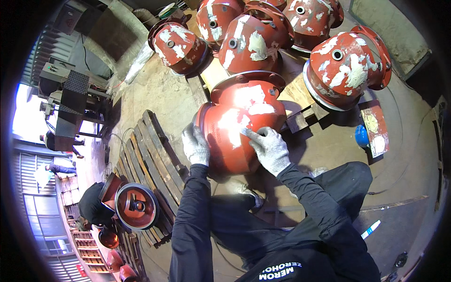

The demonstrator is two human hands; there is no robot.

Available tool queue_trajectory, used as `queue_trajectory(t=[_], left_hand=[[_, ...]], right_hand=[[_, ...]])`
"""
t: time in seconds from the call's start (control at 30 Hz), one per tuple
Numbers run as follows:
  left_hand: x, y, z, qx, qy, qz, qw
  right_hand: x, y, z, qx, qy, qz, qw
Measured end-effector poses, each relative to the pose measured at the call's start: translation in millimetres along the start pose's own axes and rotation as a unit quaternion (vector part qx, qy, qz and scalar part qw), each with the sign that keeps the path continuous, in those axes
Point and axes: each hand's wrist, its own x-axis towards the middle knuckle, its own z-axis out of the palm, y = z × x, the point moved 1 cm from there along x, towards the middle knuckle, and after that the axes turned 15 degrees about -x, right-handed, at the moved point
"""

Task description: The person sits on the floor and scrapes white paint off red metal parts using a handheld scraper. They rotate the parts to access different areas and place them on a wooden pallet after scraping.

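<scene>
A red-painted metal casting (221, 150), round-bodied with flanged openings, stands in front of me with white filler patches on it. My left hand (195, 144), in a white knit glove, grips the casting's flange rim on its left side. My right hand (270, 149), gloved alike, is at the casting's front face, fingers drawn together and one pointing at a brightly lit white patch (235, 129). Whether a small tool lies between those fingers I cannot make out. Glare hides part of the patch.
Several similar red castings (352, 70) with filler patches stand beyond on wooden pallets (296, 94). A slatted pallet (150, 164) lies left, bearing another casting (137, 207). At right are a filler-smeared board (374, 129), a blue lid-like object (361, 136) and a white tube (371, 229).
</scene>
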Motion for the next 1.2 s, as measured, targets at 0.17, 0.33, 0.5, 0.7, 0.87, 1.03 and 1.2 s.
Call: queue_trajectory(t=[0.17, 0.33, 0.5, 0.7, 0.87, 1.03, 1.2], left_hand=[[-1.3, -3.4, 0.5, -0.007, 0.000, 0.000, 1.000], [-1.5, -2.6, 0.8, 0.000, 0.001, -0.005, 1.000], [-1.2, 1.1, 0.5, 0.003, 0.005, -0.017, 1.000], [-0.7, 2.5, -0.7, 0.013, 0.002, -0.019, 1.000], [-1.2, 3.4, -0.5, 0.005, 0.004, -0.006, 1.000], [-1.9, 2.2, 0.1, 0.007, 0.003, -0.004, 1.000], [-0.9, 0.1, 1.0, 0.003, 0.001, -0.014, 1.000]], right_hand=[[-2.9, -0.4, 13.4, -0.083, 0.004, -0.030, 0.996], [-29.1, 8.5, 12.0, -0.109, -0.001, -0.029, 0.994], [-50.0, 27.5, -14.3, -0.120, -0.044, -0.026, 0.991], [-27.1, 27.5, -7.7, -0.089, 0.005, -0.036, 0.995], [3.3, 25.7, -1.6, -0.107, -0.085, 0.052, 0.989], [19.9, 26.8, -26.0, -0.155, -0.057, 0.029, 0.986], [5.3, 0.2, -27.5, -0.046, -0.098, 0.035, 0.993]])
